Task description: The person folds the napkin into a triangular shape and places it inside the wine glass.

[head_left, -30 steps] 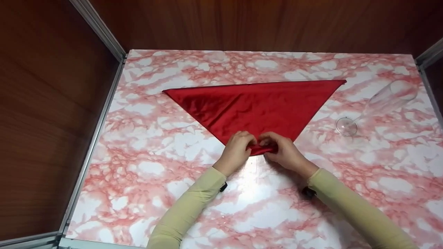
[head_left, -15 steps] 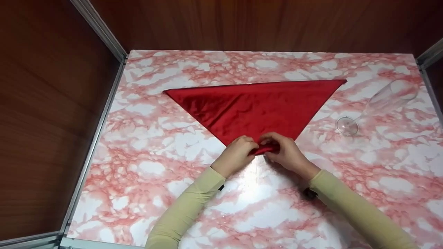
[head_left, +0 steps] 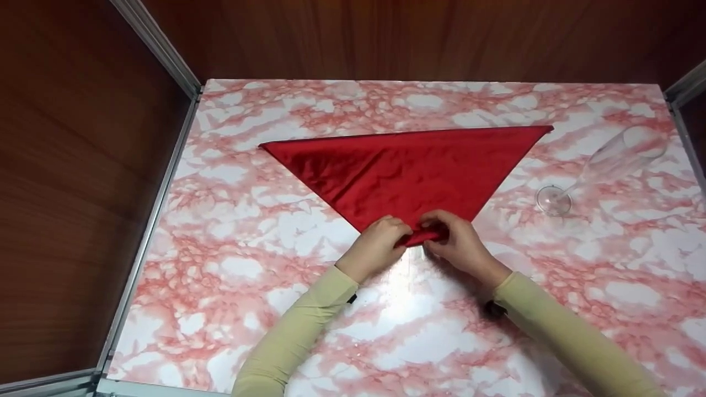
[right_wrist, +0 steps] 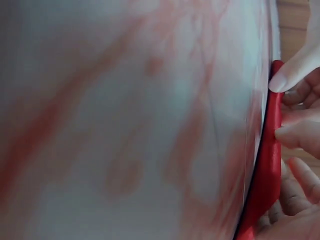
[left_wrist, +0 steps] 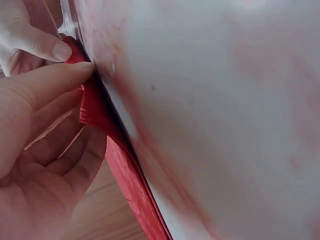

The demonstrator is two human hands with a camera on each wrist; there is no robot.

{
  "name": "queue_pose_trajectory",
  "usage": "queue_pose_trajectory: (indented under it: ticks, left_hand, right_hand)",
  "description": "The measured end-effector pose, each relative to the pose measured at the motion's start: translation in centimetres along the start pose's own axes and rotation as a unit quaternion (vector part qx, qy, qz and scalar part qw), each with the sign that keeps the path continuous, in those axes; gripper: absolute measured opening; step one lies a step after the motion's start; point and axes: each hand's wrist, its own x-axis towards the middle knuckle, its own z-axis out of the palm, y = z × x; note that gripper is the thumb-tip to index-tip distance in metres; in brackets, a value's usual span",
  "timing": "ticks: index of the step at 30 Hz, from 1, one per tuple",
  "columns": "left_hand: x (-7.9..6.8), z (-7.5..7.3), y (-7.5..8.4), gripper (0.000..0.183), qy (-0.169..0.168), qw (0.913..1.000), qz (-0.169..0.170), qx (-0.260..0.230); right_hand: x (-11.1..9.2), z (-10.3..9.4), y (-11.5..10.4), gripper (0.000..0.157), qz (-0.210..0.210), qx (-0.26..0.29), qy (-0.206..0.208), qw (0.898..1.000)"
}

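Note:
A shiny red cloth napkin lies on the table with its long straight edge at the far side. Its near end is turned up into a narrow roll. My left hand pinches the left part of that roll; in the left wrist view its thumb presses the cloth from the near side. Close beside it, my right hand pinches the right part between thumb and curled fingers. The right wrist view shows the rolled edge with both hands on it. The fingers partly hide the roll.
A clear stemmed glass stands to the right of the napkin, its round foot towards the cloth. The red-and-white marbled table is bordered by dark wooden panels at the back and left.
The left hand has shifted slightly nearer to the person along the roll. The right hand has moved a little to the right. The napkin's near edge has risen slightly away; its far corners stay put.

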Motion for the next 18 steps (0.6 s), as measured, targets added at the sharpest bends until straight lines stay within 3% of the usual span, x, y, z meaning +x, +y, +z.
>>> queue_pose_trajectory:
  ticks: [7, 12, 18]
  left_hand:
    - [0.0, 0.0, -0.1, 0.025, 0.012, 0.9978, -0.037, -0.054]
    - [0.1, 0.0, -0.2, 0.022, 0.027, 0.9962, -0.051, -0.066]
    - [0.3, -0.2, -0.3, 0.017, 0.039, 0.9871, -0.081, -0.132]
  right_hand:
    - [0.3, 0.0, -1.6, 0.047, 0.0, 0.06, -0.037, 0.998]
    - [0.4, 0.1, -0.4, 0.049, -0.002, 0.035, -0.036, 0.999]
    - [0.7, 0.1, 0.1, 0.036, -0.001, 0.022, -0.012, 1.0]
